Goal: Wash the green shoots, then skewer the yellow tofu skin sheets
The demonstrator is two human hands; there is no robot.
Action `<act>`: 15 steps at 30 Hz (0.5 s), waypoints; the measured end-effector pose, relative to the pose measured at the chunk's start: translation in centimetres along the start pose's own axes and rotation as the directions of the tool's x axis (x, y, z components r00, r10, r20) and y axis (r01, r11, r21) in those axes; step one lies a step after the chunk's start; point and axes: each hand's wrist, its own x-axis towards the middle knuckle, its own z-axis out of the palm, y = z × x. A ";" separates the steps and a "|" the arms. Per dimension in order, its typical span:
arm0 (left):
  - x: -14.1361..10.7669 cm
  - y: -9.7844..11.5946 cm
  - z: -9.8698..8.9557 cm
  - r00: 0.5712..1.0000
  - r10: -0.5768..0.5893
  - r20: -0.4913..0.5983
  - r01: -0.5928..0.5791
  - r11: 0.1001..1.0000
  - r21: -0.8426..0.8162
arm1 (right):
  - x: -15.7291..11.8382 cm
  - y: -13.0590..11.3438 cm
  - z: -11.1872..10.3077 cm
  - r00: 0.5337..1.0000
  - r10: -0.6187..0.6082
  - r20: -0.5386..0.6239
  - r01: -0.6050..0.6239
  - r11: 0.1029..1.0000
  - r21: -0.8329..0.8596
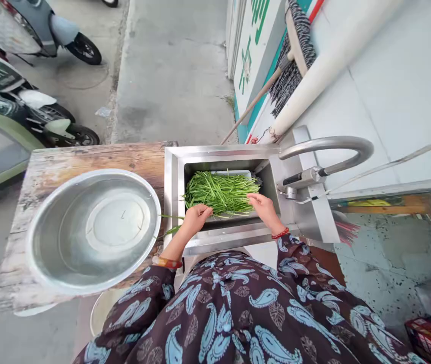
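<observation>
A heap of long green stalks lies in the steel sink, with the edge of a white tray showing behind it. At the heap's near left side, my left hand is closed with fingertips pressed together; a few green blades stick out to its left over the sink rim. What its fingertips pinch is too small to make out. My right hand touches the right end of the heap, its thumb and fingers closed around stalk ends.
A large metal basin stands on the wooden table left of the sink. The curved faucet rises at the sink's right. A mop leans by the wall; scooters are parked at the upper left.
</observation>
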 end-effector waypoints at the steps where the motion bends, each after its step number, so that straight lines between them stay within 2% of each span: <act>1: 0.4 0.3 0.0 1.000 0.013 0.000 -0.013 1.000 -0.005 | -0.5 -0.1 -1.4 0.998 0.022 -0.057 -0.021 1.000 0.024; 3: 1.4 0.7 0.0 0.999 0.037 -0.008 -0.037 0.999 -0.025 | -1.4 -0.6 -4.3 0.979 0.050 -0.196 -0.035 0.996 0.083; 5: 2.2 1.0 0.3 0.999 0.047 -0.004 -0.047 0.997 -0.058 | -2.0 -1.2 -6.8 0.933 0.045 -0.357 -0.004 0.993 0.116; 7: 2.8 1.3 0.8 0.999 0.014 0.029 -0.010 0.992 -0.128 | -2.0 -1.6 -8.5 0.882 -0.019 -0.471 0.045 0.998 0.045; 8: 2.9 1.5 1.1 0.998 -0.018 0.052 0.026 0.985 -0.169 | -1.9 -1.6 -8.8 0.869 -0.069 -0.489 0.059 0.998 -0.036; 10: 2.8 1.7 1.7 0.992 -0.086 0.096 0.106 0.966 -0.235 | -1.5 -1.1 -8.6 0.882 -0.155 -0.445 0.058 0.973 -0.223; 13: 2.4 1.8 2.3 0.982 -0.144 0.123 0.171 0.953 -0.249 | -1.3 0.0 -7.2 0.952 -0.205 -0.227 0.073 0.872 -0.483; 15: 2.2 1.7 2.6 0.978 -0.174 0.117 0.198 0.948 -0.248 | -1.4 0.7 -6.7 0.978 -0.195 -0.077 0.113 0.799 -0.591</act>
